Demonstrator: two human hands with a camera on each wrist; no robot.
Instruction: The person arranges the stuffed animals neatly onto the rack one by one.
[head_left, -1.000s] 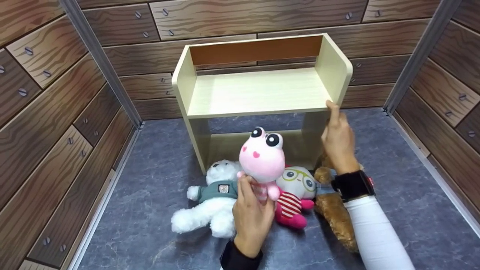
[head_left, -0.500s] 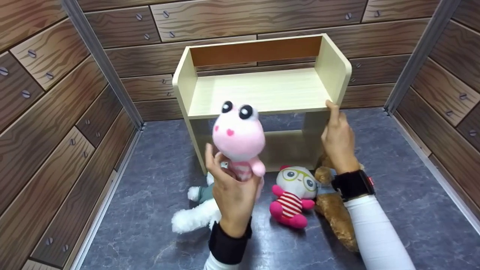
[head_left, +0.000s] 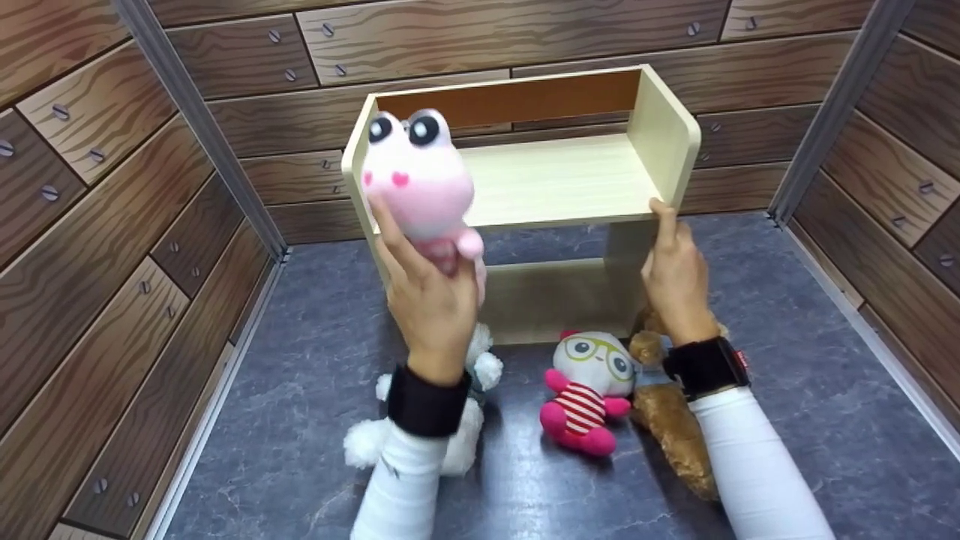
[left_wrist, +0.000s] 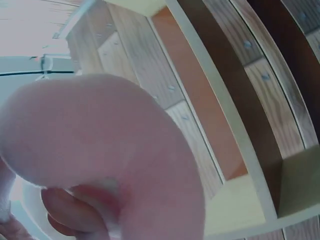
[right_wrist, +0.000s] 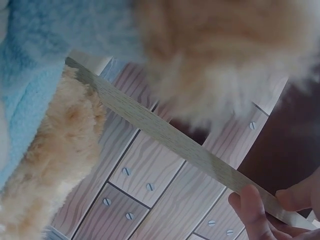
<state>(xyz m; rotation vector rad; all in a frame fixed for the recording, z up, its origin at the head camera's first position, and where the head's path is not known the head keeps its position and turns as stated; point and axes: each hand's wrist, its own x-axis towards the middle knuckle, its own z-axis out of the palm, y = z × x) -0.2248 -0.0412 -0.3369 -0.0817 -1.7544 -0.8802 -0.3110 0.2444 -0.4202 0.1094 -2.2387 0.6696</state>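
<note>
Your left hand (head_left: 433, 307) grips the pink toy (head_left: 420, 191) by its body, up in front of the left end of the shelf (head_left: 559, 176), while your right hand (head_left: 679, 277) holds the shelf's right side, and the striped doll (head_left: 583, 405) and brown toy (head_left: 671, 427) lie on the floor (head_left: 285, 367).

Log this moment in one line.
left hand: holds pink frog plush near two-tier shelf | right hand: pinches shelf's right side | floor: white plush, bespectacled striped plush, brown plush
</note>
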